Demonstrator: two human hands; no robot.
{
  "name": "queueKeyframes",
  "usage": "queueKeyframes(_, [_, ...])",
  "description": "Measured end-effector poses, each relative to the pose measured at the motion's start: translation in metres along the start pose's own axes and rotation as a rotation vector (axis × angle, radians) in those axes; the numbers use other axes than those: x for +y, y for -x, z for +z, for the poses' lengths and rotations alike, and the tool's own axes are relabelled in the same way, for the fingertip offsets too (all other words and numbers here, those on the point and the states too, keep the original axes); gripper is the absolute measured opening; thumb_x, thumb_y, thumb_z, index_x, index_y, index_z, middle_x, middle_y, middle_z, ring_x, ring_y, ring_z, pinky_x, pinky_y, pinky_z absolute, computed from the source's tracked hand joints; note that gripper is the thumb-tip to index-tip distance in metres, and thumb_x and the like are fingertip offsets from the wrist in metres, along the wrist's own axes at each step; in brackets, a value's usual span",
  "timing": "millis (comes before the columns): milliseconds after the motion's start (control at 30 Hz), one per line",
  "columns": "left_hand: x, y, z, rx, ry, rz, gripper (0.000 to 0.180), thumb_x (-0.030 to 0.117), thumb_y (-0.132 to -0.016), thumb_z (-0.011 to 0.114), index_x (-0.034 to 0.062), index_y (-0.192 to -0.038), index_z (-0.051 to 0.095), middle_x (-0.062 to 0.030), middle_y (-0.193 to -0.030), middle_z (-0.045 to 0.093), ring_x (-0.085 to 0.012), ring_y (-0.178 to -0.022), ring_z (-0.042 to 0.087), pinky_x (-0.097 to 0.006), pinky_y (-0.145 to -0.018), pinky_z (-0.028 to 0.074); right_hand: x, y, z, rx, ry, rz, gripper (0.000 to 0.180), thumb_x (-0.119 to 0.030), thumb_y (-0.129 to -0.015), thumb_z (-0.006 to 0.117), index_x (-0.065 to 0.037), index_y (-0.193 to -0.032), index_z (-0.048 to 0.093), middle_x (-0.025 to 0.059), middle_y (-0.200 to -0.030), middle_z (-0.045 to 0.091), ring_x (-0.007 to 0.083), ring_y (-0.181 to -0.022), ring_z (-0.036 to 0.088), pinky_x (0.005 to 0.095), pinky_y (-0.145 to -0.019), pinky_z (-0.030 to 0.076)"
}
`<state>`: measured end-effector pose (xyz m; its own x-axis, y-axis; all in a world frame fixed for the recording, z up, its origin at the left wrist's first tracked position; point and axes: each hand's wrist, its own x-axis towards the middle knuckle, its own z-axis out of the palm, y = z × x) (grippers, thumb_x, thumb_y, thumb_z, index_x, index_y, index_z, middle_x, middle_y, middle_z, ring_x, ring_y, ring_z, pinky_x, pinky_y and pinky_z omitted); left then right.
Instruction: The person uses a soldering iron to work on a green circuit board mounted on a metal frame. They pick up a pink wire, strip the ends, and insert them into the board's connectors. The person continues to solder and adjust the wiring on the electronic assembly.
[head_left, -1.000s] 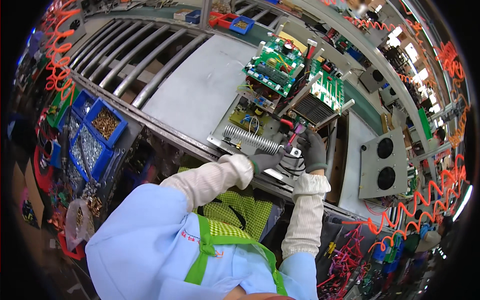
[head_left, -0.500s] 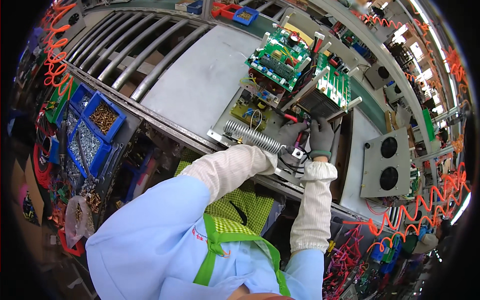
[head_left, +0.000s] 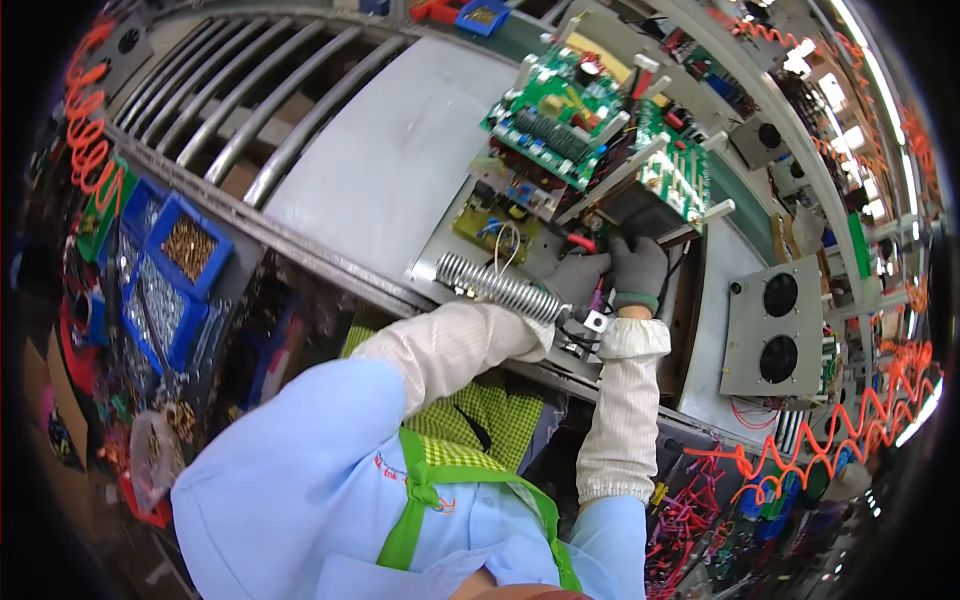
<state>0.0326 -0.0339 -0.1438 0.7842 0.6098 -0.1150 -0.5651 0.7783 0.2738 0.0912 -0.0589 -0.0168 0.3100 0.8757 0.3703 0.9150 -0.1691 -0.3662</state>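
Observation:
Both hands wear grey gloves and work close together inside an open electronic assembly. My left hand (head_left: 578,276) reaches in behind a large metal coil (head_left: 498,287), next to a red-sleeved cable end (head_left: 582,242). Its fingers look closed, but what they grip is hidden. Just beside it my right hand (head_left: 640,270) bends its fingers inward below the black heatsink (head_left: 636,212); what lies in them does not show. A purple-sleeved cable (head_left: 597,297) emerges below the hands. Green circuit boards (head_left: 560,115) on white posts rise behind them.
Blue bins of screws (head_left: 192,247) and small metal parts stand at the left. A roller conveyor (head_left: 270,110) runs along the far left beside a grey metal plate (head_left: 370,150). To the right stands a panel with two black fans (head_left: 778,325), near orange coiled hoses (head_left: 800,450).
The view has shifted slightly. My hands have drawn closer together, and less of the red and purple cables shows between them.

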Motion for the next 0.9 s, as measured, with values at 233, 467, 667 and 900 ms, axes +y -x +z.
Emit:
queueKeyframes(233, [0.001,-0.017,-0.034,0.011,-0.57,0.229,0.026,0.024,-0.094,0.047,0.0045,-0.108,0.058,-0.0093,-0.106,0.063,-0.0195,-0.094,0.061,-0.035,-0.081,0.051,0.001,-0.008,0.01,-0.005,0.131,0.051,0.034,-0.035,-0.075,0.062,-0.001,-0.08,0.068,0.0226,-0.08,0.063,0.0397,-0.079,0.061,0.0474,-0.074,0.047])
queueKeyframes(467, [0.006,-0.009,-0.023,0.022,-0.822,0.216,0.03,0.023,-0.095,0.045,0.002,-0.112,0.058,-0.008,-0.106,0.062,-0.018,-0.094,0.06,-0.03,-0.085,0.048,0.025,-0.005,0.019,-0.014,0.123,0.007,0.026,-0.029,-0.079,0.058,-0.005,-0.085,0.066,0.0209,-0.082,0.063,0.0395,-0.08,0.061,0.0493,-0.072,0.048])
queueKeyframes(667, [-0.003,-0.016,-0.043,-0.047,-0.873,0.377,0.03,0.022,-0.095,0.043,0.0008,-0.112,0.058,-0.0072,-0.103,0.063,-0.0149,-0.092,0.059,-0.027,-0.083,0.046,0.017,-0.008,0.012,-0.025,0.042,-0.039,0.027,-0.03,-0.076,0.061,-0.004,-0.082,0.067,0.0209,-0.082,0.064,0.0387,-0.08,0.062,0.0482,-0.073,0.048])
queueKeyframes(900, [0.001,-0.017,-0.048,0.014,-0.864,0.366,0.032,0.021,-0.097,0.04,0.0024,-0.118,0.056,-0.0064,-0.105,0.063,-0.014,-0.092,0.06,-0.027,-0.084,0.047,0.008,-0.009,0.019,0.054,0.045,-0.032,0.027,-0.026,-0.07,0.064,0.001,-0.071,0.064,0.0228,-0.076,0.062,0.04,-0.076,0.06,0.0477,-0.07,0.047])
